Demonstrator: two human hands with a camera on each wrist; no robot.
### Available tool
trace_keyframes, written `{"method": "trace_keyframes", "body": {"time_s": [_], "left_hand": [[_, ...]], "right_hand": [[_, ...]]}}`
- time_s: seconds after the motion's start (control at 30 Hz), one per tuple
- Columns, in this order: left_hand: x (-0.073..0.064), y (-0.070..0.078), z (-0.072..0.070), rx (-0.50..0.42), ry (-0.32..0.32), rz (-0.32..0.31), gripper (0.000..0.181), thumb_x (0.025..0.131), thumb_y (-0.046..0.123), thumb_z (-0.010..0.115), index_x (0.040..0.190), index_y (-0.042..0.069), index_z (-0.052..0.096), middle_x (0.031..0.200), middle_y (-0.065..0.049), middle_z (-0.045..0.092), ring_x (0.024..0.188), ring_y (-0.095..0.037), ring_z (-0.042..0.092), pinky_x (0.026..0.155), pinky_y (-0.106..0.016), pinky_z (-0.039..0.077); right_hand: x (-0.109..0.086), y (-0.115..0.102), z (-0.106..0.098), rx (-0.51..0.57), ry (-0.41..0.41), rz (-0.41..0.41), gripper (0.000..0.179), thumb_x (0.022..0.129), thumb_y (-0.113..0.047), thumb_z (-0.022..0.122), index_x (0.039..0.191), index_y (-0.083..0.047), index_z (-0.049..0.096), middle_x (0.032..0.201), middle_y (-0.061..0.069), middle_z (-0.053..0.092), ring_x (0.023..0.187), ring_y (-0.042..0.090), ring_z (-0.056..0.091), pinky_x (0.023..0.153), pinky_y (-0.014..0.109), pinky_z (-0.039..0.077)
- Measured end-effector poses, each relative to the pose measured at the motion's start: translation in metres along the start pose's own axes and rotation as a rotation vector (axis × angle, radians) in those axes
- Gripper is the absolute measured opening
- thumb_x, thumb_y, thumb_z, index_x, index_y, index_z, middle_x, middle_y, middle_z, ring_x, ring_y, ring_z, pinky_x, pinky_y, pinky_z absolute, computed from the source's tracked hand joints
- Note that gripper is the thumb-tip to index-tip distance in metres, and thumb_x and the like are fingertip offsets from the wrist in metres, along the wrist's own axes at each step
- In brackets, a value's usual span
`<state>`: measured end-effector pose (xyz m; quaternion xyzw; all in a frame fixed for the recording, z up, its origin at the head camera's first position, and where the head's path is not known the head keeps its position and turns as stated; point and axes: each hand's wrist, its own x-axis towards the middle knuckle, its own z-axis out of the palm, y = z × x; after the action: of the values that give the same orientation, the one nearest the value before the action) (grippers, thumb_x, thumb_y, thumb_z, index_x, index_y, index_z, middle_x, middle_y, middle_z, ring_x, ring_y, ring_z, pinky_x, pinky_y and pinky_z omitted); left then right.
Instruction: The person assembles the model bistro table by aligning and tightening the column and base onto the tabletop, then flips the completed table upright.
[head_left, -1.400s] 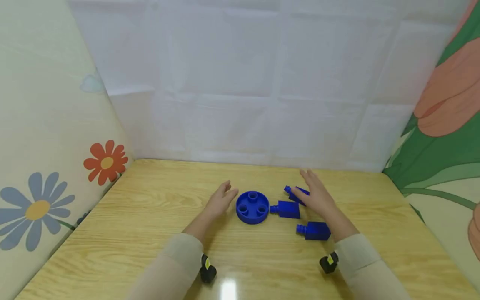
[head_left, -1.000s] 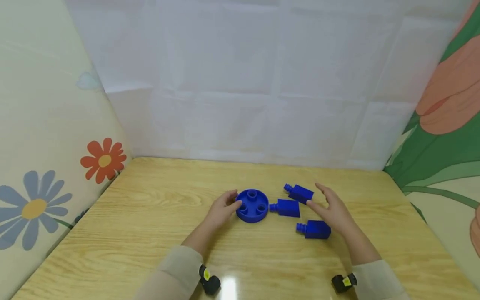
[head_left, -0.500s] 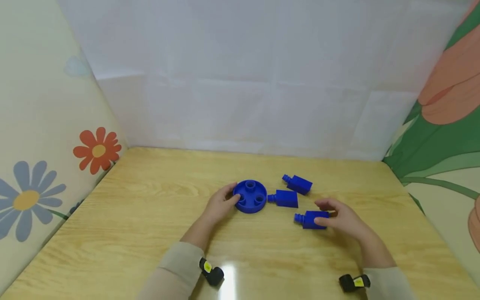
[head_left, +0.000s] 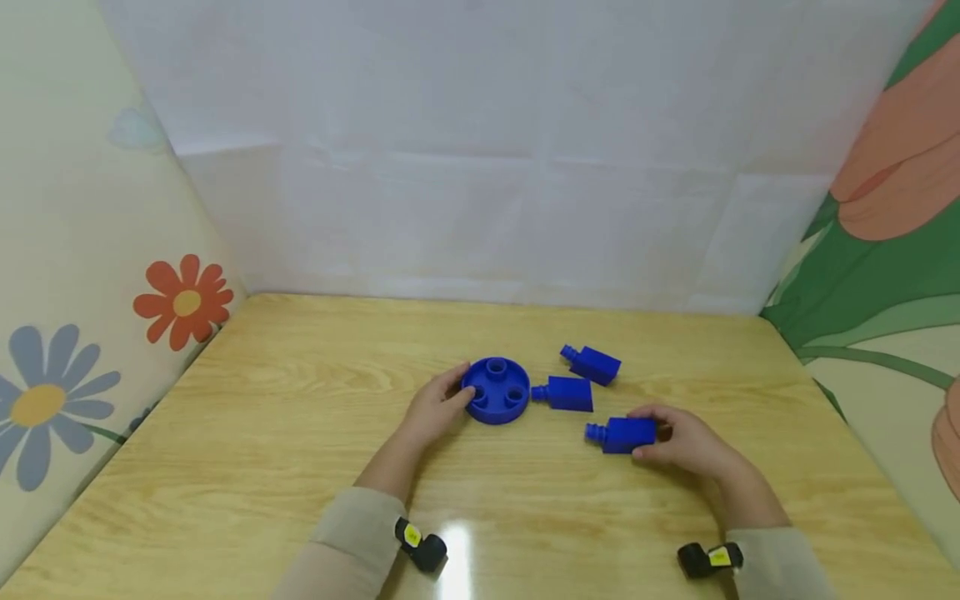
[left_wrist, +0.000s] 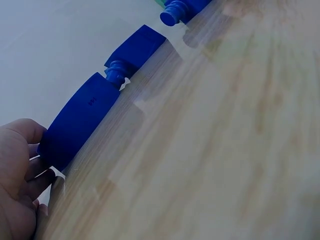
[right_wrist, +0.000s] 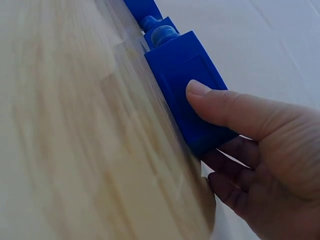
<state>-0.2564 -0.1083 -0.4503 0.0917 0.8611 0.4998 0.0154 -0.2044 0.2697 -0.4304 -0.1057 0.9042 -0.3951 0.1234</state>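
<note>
My left hand (head_left: 437,406) grips the left rim of a round blue base (head_left: 497,415), a shallow disc with 3 raised sockets inside; the thumb lies over the rim. In the left wrist view the fingers curl at the edge of this base (left_wrist: 80,120). My right hand (head_left: 686,442) pinches the wide end of a blue block with a ridged, screw-like neck (head_left: 628,435), lying on its side with the neck toward the left. The right wrist view shows the thumb (right_wrist: 215,105) pressed on the flat face of that block (right_wrist: 185,75), other fingers below it.
A second blue necked block (head_left: 571,394) lies with its neck right at the base's rim. Behind it a third one (head_left: 592,365) lies at a slant. All rest on the wood-grain table (head_left: 300,350), with a white sheet (head_left: 450,225) hanging at the back.
My left hand has closed in on the base and taken hold of its rim. My right hand has moved from the far block back toward me and gripped the nearest block.
</note>
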Motion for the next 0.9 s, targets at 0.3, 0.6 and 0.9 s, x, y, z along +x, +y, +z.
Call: {"method": "trace_keyframes", "body": {"time_s": [0.3,0.6,0.9], "left_hand": [[-0.002,-0.001,0.001,-0.002,-0.004,-0.003,0.052,0.097,0.020,0.059,0.145,0.004,0.046,0.148,-0.019,0.047,0.139,-0.036,0.042,0.117,-0.049,0.030],[-0.004,0.002,0.001,-0.029,-0.013,0.001,0.052,0.097,0.019,0.060,0.145,0.004,0.046,0.147,-0.018,0.048,0.138,-0.035,0.044,0.116,-0.046,0.032],[-0.006,0.001,-0.002,-0.019,-0.023,-0.002,0.048,0.099,0.017,0.053,0.145,0.005,0.047,0.148,-0.017,0.048,0.139,-0.035,0.041,0.117,-0.048,0.030]], "right_hand": [[0.002,-0.011,0.001,0.109,0.043,0.005,0.046,0.083,-0.021,0.078,0.121,-0.003,0.058,0.114,0.017,0.066,0.100,0.024,0.061,0.082,0.031,0.050],[0.027,-0.050,0.015,0.353,0.138,-0.122,0.049,0.087,-0.008,0.072,0.127,0.002,0.046,0.129,0.029,0.055,0.106,0.026,0.061,0.080,0.025,0.055],[0.062,-0.086,0.034,0.344,0.231,-0.122,0.049,0.088,-0.013,0.073,0.130,-0.003,0.050,0.121,0.023,0.064,0.100,0.021,0.064,0.082,0.026,0.054]]}}
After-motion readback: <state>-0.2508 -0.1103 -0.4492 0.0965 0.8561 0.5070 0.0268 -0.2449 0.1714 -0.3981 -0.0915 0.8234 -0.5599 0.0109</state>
